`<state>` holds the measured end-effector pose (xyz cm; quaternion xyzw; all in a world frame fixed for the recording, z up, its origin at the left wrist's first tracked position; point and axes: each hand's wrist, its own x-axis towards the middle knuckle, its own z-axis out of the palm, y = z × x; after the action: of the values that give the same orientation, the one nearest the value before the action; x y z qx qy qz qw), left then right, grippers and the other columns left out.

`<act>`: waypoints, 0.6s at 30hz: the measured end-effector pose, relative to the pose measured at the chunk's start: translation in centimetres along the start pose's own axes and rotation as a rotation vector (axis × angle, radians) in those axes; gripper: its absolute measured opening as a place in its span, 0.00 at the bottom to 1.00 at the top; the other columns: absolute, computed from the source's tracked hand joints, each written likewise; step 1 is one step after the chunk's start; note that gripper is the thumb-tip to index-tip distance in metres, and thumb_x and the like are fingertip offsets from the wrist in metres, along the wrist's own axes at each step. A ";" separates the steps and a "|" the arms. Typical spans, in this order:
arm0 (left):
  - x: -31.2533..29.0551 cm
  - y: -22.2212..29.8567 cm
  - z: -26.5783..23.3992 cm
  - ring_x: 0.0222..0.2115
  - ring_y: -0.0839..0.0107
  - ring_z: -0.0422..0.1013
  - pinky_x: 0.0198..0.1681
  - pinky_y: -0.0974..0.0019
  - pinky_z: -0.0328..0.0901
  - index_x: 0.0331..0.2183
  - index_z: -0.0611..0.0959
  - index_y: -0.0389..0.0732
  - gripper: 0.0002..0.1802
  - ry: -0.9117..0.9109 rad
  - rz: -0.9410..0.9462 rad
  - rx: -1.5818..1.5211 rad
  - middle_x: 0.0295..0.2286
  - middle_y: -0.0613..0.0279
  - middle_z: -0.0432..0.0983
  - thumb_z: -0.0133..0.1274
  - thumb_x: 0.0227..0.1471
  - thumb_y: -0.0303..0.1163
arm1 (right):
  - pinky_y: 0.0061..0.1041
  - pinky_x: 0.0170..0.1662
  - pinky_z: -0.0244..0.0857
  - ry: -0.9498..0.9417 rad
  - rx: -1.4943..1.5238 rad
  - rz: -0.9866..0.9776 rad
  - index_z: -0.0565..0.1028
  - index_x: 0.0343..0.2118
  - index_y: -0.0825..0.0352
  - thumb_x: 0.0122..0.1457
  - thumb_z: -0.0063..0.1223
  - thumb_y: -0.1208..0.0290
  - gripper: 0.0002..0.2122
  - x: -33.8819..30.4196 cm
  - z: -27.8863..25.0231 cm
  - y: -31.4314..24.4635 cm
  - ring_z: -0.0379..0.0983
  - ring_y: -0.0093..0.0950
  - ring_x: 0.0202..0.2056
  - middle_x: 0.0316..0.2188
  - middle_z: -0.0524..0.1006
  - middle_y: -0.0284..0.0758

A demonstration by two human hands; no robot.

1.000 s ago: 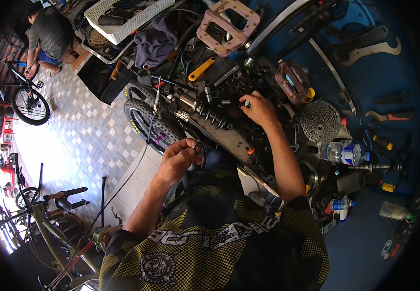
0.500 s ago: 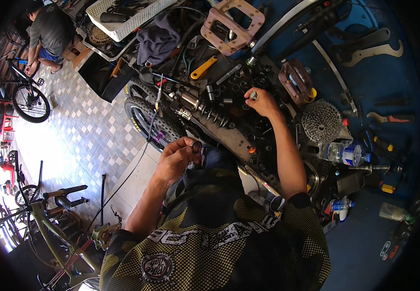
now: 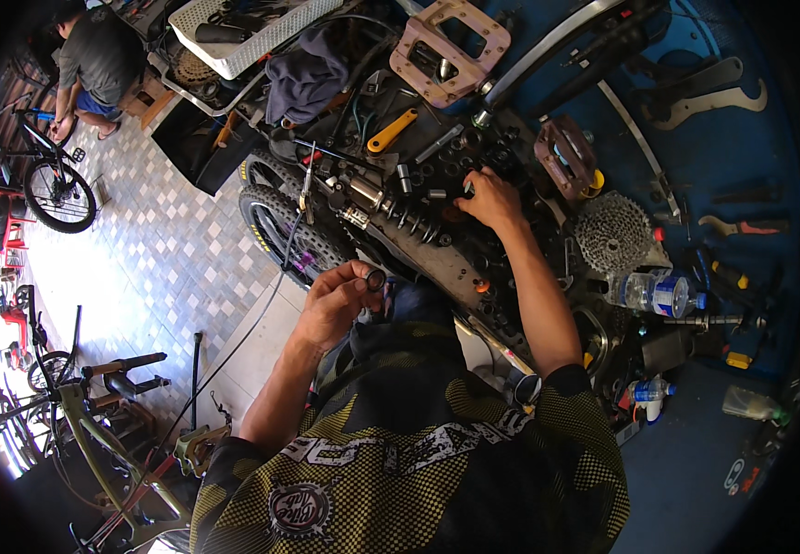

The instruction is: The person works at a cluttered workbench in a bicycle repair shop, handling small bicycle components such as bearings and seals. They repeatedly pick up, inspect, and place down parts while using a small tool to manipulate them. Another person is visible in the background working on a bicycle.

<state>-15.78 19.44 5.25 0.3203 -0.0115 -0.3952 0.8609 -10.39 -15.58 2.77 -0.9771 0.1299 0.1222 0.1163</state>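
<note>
I see my left hand point(image 3: 333, 300) held up near my chest, fingers curled shut around a small dark ring point(image 3: 375, 279) that sits at the fingertips. My right hand point(image 3: 490, 198) reaches out to the workbench point(image 3: 696, 480) and rests among small metal bits; its fingers are bent down onto something tiny, but I cannot tell if it grips anything.

Just left of the right hand lies a coil spring point(image 3: 409, 222) on a long dark bike part. A knobby tire point(image 3: 275, 235) sticks up between the bench and the tiled floor point(image 3: 151, 258), close to my left hand, and a thin cable point(image 3: 234, 342) runs down past it.

Past the right hand I see an orange-handled tool point(image 3: 393, 129), a brown pedal point(image 3: 449, 48) and a second pedal point(image 3: 566, 155). To the right are a toothed gear cluster point(image 3: 612, 231) and a clear water bottle point(image 3: 651, 294). A white basket point(image 3: 234, 37) and a purple rag point(image 3: 303, 78) sit at the far end.

Far off on the left, another person point(image 3: 95, 60) crouches by a bicycle point(image 3: 54, 189). A green bike frame point(image 3: 95, 452) stands low on my left.
</note>
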 end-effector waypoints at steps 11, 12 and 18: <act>-0.3 0.3 -0.2 0.36 0.72 0.75 0.42 0.65 0.70 0.42 0.78 0.38 0.09 -0.019 0.003 -0.004 0.38 0.64 0.76 0.56 0.62 0.32 | 0.38 0.46 0.73 -0.063 0.234 0.066 0.80 0.47 0.57 0.56 0.66 0.63 0.16 0.3 0.2 2.0 0.80 0.39 0.43 0.39 0.82 0.40; -0.3 0.3 -0.3 0.36 0.72 0.75 0.42 0.65 0.70 0.42 0.78 0.38 0.10 -0.018 0.003 -0.004 0.38 0.64 0.76 0.56 0.62 0.32 | 0.36 0.46 0.73 -0.042 0.340 0.040 0.80 0.47 0.57 0.56 0.66 0.64 0.16 0.1 0.0 2.2 0.80 0.38 0.42 0.39 0.82 0.40; -0.3 0.2 -0.2 0.36 0.72 0.75 0.42 0.65 0.70 0.42 0.78 0.38 0.10 -0.028 -0.002 -0.010 0.38 0.64 0.76 0.56 0.61 0.32 | 0.24 0.34 0.68 0.048 0.678 -0.048 0.80 0.44 0.61 0.59 0.65 0.70 0.11 -1.5 -1.1 1.8 0.73 0.19 0.29 0.28 0.80 0.28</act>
<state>-15.76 19.87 5.23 0.3105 -0.0212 -0.4004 0.8618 -12.05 -17.20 3.88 -0.8882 0.1426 0.0464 0.4343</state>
